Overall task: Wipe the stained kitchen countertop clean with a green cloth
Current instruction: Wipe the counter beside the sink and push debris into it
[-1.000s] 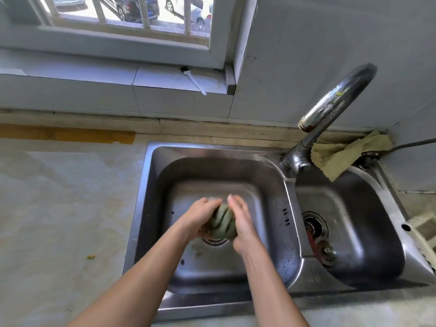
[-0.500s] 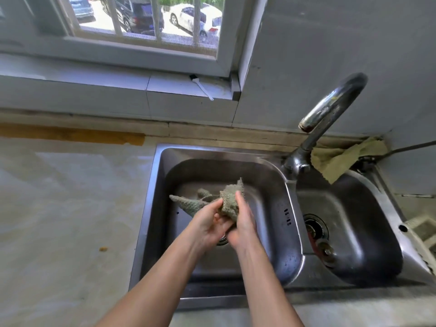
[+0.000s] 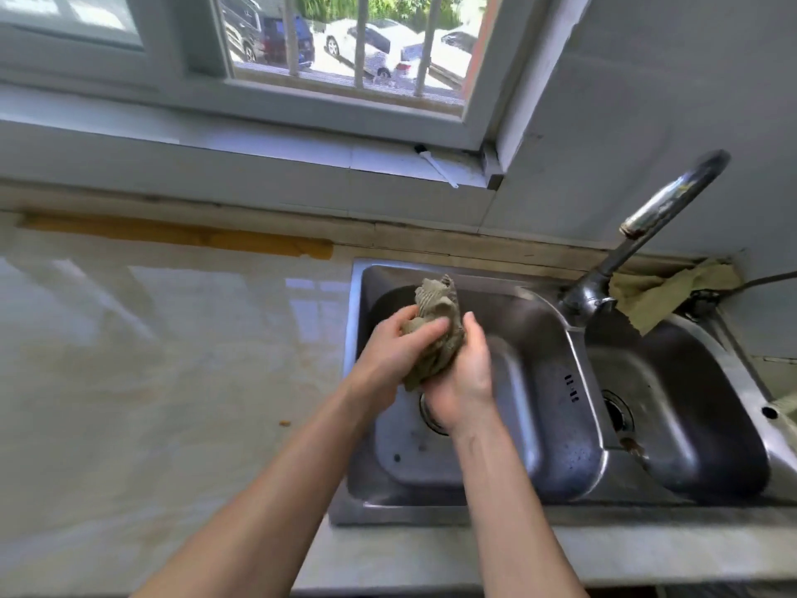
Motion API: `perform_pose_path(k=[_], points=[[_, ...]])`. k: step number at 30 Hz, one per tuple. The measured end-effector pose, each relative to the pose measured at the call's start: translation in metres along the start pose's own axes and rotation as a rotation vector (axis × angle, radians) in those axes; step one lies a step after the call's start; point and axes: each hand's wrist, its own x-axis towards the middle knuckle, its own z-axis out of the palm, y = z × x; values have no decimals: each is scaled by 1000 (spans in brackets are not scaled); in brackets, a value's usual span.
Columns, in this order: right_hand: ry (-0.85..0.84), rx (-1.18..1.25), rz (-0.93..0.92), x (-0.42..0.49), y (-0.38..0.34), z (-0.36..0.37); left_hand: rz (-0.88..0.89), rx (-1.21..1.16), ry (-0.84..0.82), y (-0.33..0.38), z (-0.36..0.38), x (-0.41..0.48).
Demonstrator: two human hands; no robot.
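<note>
A bunched, wet grey-green cloth (image 3: 435,334) is gripped between both hands above the left basin of the steel sink (image 3: 556,429). My left hand (image 3: 394,343) clasps it from the left, and my right hand (image 3: 463,377) presses it from the right and below. The cloth's upper end sticks up loose above the fingers. The pale marble-look countertop (image 3: 164,381) stretches to the left of the sink, with brownish smears and a small orange crumb (image 3: 283,423) on it.
A curved tap (image 3: 647,235) rises behind the divider between the two basins. A second yellowish cloth (image 3: 664,295) lies at the back right of the sink. A window sill with a small white stick (image 3: 437,166) runs along the wall.
Both hands have lifted the cloth higher and toward the left rim of the basin, bunching it again. The view has shifted left and up, showing more countertop and window.
</note>
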Motion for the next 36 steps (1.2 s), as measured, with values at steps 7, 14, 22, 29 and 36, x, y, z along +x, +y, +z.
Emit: perform_pose_path(k=[7,14,22,29,36], points=[[-71,-167,-124,-40,74,98,291,376,204,43,-118,-56],[-176,-596,5,-67,165,161,-39,340,280,58,-275,-95],[-372,-1845,-449,-74,292,160,-31,838,453,-4,-373,-113],[-444,-2109,-724,-47,323,132,-62,1111,414,-23,-379,-104],[-154,-1905,-667,-13,265,106,-69,1254,213,-39,-387,-102]])
